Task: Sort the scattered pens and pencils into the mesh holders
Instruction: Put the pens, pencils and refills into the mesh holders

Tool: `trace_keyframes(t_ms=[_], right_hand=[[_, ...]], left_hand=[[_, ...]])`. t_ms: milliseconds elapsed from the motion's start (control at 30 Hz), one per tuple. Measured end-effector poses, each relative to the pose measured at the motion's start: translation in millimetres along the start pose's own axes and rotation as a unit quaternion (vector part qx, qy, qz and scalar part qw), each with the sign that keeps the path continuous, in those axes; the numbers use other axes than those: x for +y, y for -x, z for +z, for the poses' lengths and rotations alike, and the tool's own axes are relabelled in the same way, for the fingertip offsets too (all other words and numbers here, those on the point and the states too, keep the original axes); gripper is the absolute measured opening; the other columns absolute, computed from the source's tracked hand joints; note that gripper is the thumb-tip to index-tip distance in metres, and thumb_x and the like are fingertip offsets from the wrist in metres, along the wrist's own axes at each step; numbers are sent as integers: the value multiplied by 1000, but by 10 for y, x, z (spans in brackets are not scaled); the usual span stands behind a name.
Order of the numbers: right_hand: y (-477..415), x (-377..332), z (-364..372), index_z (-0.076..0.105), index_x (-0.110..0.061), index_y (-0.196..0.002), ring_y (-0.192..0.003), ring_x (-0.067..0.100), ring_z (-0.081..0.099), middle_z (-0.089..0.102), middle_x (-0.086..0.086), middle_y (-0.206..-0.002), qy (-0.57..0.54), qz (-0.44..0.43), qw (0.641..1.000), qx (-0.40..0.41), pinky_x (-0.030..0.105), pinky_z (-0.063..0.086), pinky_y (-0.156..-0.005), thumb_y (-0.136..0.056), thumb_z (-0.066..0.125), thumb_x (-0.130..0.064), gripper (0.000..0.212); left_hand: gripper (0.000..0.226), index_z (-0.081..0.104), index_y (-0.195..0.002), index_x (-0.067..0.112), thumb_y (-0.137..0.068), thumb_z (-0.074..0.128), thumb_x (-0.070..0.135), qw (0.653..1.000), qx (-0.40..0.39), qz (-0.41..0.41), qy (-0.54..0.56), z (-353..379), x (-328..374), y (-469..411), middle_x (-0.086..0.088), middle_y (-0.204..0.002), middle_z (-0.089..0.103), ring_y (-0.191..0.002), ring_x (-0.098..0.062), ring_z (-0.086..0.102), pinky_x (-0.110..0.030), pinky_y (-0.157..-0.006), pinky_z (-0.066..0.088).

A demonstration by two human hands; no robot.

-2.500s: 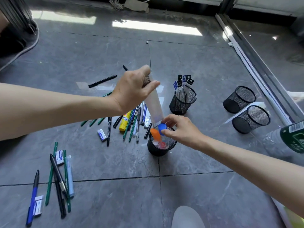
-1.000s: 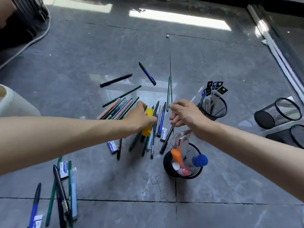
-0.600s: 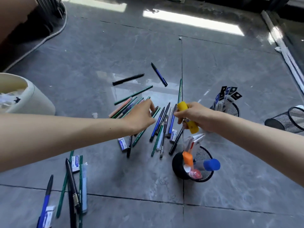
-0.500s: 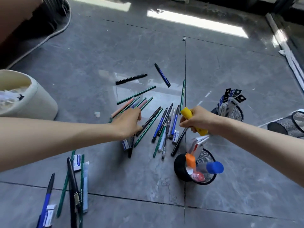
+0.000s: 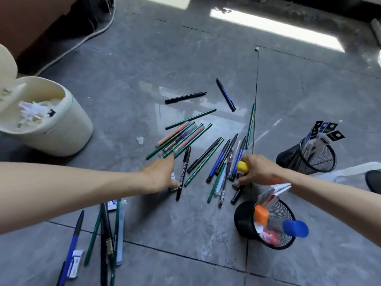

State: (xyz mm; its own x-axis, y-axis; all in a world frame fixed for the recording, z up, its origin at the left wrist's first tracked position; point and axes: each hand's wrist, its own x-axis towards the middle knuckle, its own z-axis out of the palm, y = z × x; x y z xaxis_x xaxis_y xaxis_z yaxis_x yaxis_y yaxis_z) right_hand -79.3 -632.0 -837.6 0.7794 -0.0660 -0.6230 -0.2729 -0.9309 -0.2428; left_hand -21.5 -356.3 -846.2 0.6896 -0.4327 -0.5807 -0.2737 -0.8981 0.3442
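Two hands low over scattered pens [image 5: 219, 159] on grey floor [image 5: 165, 234] | left hand [image 5: 159, 174] fingers straight, loosely spread, just beside black marker [image 5: 184, 168] | right hand [image 5: 259, 169] curled round yellow marker [image 5: 242, 167] | mesh holder [image 5: 243, 219] upright beneath right forearm

Grey tiled floor [image 5: 185, 48] with a bright window reflection [image 5: 274, 27]. At left, a cream waste bin [image 5: 68, 129] holding crumpled paper [image 5: 33, 108]; behind it, a pale cable [image 5: 90, 37]. A small paper scrap [image 5: 140, 140] lies near the bin.
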Motion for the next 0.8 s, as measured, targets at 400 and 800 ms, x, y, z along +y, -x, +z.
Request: trace_keyframes(t_ms=[400, 800], right_hand=[[241, -26, -95, 50, -13, -75, -55, 13, 53, 55, 5, -67, -140, -6, 988, 62, 24, 45, -53, -75, 72, -10, 22], [750, -641, -750, 62, -1, -76, -42, 14, 54, 61, 10, -58, -418, -38, 899, 126, 21, 42, -38, -77, 66, -5, 6]], left_hand=[[25, 37, -89, 11, -79, 59, 15, 1000, -17, 4, 6, 10, -24, 216, -13, -95, 58, -88, -31, 58, -38, -72, 46], [32, 62, -58, 5, -78, 76, 26, 964, 24, -12, 266, -686, -251, 206, -6, -53, 60, -47, -14, 48, -18, -41, 38]])
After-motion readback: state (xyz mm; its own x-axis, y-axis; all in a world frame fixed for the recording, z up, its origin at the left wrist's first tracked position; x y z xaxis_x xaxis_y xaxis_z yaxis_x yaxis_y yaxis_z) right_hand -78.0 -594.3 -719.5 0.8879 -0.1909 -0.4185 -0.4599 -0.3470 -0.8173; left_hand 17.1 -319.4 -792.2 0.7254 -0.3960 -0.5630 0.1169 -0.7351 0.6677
